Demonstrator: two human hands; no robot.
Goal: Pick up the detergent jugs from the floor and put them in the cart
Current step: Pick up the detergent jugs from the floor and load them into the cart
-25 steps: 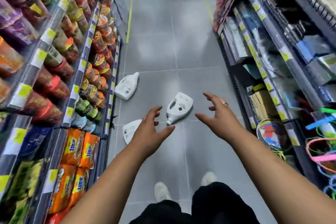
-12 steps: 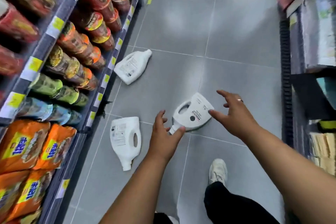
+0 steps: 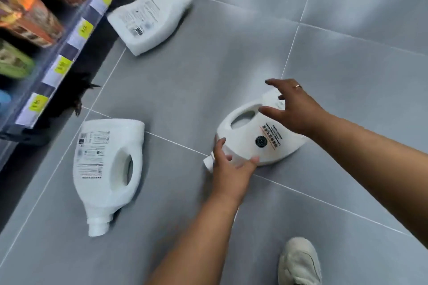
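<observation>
Three white detergent jugs lie on their sides on the grey tiled floor. The near right jug (image 3: 252, 139) has a handle hole and a black round mark. My left hand (image 3: 228, 170) rests on its neck end by the cap, fingers spread around it. My right hand (image 3: 294, 109) hovers over its upper body with fingers apart, a ring on one finger. A second jug (image 3: 104, 164) lies to the left, cap toward me. The third jug (image 3: 150, 21) lies farther away beside the shelf base. No cart is in view.
A shelf unit (image 3: 58, 58) with yellow price tags and packaged goods runs along the left edge, its dark base meeting the floor. My white shoe (image 3: 300, 261) stands at the bottom right. Grey floor tiles (image 3: 347, 30) stretch away on the right.
The view has dropped closer to the floor. Both hands have moved down onto the near right jug; the left hand now touches its neck.
</observation>
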